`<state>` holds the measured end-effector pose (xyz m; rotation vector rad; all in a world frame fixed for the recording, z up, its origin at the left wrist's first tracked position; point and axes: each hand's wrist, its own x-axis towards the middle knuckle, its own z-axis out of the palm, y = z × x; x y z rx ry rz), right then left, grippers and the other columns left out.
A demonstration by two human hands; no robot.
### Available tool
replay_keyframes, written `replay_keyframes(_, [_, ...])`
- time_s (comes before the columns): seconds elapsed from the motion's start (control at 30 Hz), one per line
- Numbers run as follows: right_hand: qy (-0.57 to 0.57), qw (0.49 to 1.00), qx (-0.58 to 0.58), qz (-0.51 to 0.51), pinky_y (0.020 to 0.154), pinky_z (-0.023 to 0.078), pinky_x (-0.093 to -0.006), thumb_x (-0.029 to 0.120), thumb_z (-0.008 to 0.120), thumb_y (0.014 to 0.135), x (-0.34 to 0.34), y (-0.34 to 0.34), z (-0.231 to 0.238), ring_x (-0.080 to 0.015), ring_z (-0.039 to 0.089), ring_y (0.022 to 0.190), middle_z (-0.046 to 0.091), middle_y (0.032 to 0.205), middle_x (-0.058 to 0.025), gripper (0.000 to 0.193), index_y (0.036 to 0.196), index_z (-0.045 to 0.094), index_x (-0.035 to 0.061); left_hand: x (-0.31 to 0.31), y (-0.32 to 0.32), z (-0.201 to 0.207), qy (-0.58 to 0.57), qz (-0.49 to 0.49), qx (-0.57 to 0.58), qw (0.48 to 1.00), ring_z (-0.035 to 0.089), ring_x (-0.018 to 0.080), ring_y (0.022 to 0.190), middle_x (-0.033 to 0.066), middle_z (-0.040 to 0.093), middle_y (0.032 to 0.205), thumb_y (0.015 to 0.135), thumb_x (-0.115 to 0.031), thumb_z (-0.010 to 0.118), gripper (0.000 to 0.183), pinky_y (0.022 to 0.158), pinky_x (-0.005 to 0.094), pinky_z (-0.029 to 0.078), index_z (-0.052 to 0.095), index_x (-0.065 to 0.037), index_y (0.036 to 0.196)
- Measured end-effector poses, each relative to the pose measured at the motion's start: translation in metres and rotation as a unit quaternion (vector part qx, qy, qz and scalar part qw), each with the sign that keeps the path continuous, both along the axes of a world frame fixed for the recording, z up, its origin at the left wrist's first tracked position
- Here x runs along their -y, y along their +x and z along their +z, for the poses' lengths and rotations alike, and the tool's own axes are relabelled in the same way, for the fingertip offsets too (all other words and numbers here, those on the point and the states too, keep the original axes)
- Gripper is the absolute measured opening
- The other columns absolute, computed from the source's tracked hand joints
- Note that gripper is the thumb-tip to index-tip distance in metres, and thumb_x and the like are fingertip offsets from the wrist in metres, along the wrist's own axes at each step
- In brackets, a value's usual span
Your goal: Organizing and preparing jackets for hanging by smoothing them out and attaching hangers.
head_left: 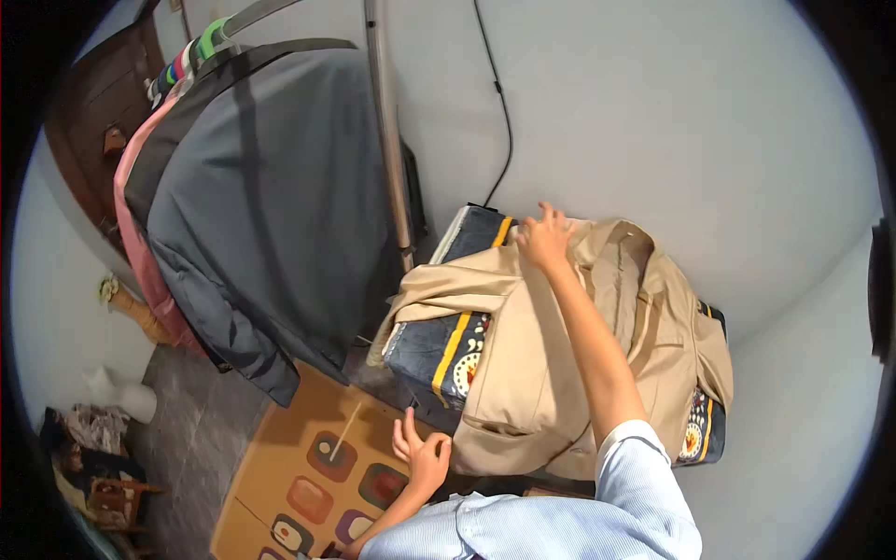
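A beige jacket [527, 373] lies spread over a padded surface covered in dark blue cloth [425, 359] with yellow stripes and round patterns. One sleeve stretches left across the cloth; the collar is toward the far side. My right hand [546, 241] rests at the jacket's far left shoulder, fingers apart, with my forearm crossing above the jacket front. Nearer and lower left, my left hand [425, 459] is beside the jacket's bottom corner, fingers spread and holding nothing that I can see.
A dark grey garment [271, 187] hangs with a pink one [140, 187] on a rack at the left, next to a metal pole [390, 140]. A black cable [509, 121] runs down the wall. Below lies a tan patterned mat [308, 448]. A white rounded object [135, 399] stands farther left.
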<state>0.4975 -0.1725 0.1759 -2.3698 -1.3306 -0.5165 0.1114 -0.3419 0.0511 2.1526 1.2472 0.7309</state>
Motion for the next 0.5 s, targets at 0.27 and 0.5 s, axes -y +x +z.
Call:
replay_keyframes(0.27, [-0.074,0.988,-0.139,-0.003,0.100,0.010,-0.0685,0.048,0.056,0.080,0.154,-0.131,-0.036,-0.0350,0.028,0.132,0.034,0.141,-0.0169,0.063,0.132,0.045,0.0144,-0.029,0.031,0.035,0.086,-0.005,0.118,0.989,0.014,0.0414,0.134,0.0201,0.020,0.148,0.081,-0.019,0.059,0.022,0.106,0.0537,0.011,0.056,-0.009,0.101])
replay_keyframes(0.5, [-0.115,0.983,-0.109,0.089,0.100,-0.001,-0.0690,0.048,0.058,0.080,0.256,-0.224,-0.081,-0.0280,0.021,0.138,0.029,0.148,-0.0041,0.063,0.135,0.044,0.0205,-0.051,0.116,0.083,0.142,-0.223,0.155,0.952,0.022,0.0375,0.136,0.0173,0.028,0.146,0.081,-0.023,0.058,0.038,0.107,0.0509,0.014,0.054,-0.007,0.115])
